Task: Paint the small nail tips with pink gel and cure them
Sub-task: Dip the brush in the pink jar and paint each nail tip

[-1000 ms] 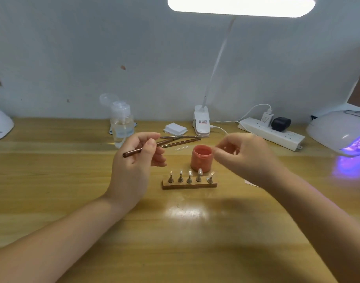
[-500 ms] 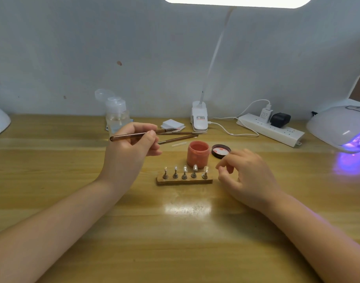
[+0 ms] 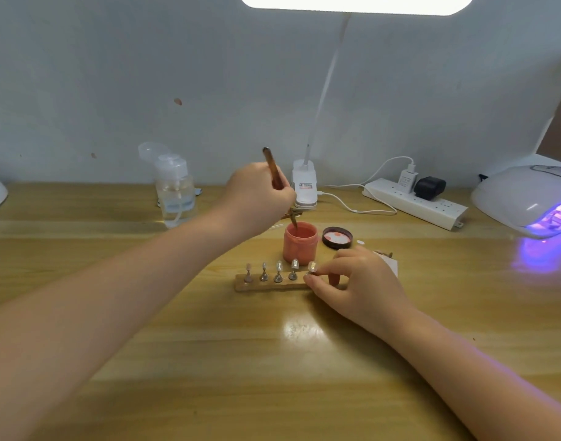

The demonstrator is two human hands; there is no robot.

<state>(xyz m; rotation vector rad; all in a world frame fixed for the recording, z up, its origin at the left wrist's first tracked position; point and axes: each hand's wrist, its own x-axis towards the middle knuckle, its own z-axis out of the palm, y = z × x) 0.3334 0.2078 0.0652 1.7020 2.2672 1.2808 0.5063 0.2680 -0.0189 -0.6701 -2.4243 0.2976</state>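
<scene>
At nine o'clock from the work, by the wall, stood a clear pump bottle [image 3: 176, 194] with its cap flipped open. Our left hand [image 3: 257, 202] reached in from eight o'clock with its fingers curled round a brown brush [image 3: 273, 168], the handle end pointing up toward eleven o'clock and the bristle end dipped into the open pink gel jar [image 3: 300, 243]. More brushes lay behind that hand, mostly hidden by it. Just at six o'clock of the jar lay the wooden holder [image 3: 266, 285] carrying five small nail tips on metal stands; the four to the left [image 3: 271, 272] stood free, and we could not tell whether any wore pink yet. The fifth, the rightmost nail tip [image 3: 312, 267], was pinched at its stand between the thumb and forefinger of our right hand [image 3: 362, 286], which rested on the wooden table [image 3: 273, 361] at the holder's three o'clock end. At three o'clock of the jar, just beside it, lay the jar's dark lid [image 3: 337, 237], inner side up. Behind, at twelve o'clock, stood the white base of the desk lamp [image 3: 303, 186], with a white power strip [image 3: 414, 203] at two o'clock. Far at three o'clock, the white curing lamp [image 3: 527, 197] glowed violet onto the table.
</scene>
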